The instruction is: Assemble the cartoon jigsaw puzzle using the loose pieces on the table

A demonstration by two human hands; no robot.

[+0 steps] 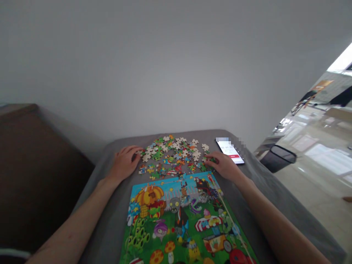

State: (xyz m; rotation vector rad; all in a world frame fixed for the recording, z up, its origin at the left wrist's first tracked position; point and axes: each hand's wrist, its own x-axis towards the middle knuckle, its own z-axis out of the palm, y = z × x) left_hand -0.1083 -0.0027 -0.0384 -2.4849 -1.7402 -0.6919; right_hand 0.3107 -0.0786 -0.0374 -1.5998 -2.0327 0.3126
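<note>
We are noting the picture board running out of view below. Beyond it, puzzle pieces are overlapping between the left hand and right hand, both resting curled; we cannot tell whether either grip is clamping one. Pixelation is hiding part of the phone beside the right hand.

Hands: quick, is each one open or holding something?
Left hand: curled at the left edge of the pieces; can't tell if holding one.
Right hand: curled at their right edge; can't tell either.
</note>
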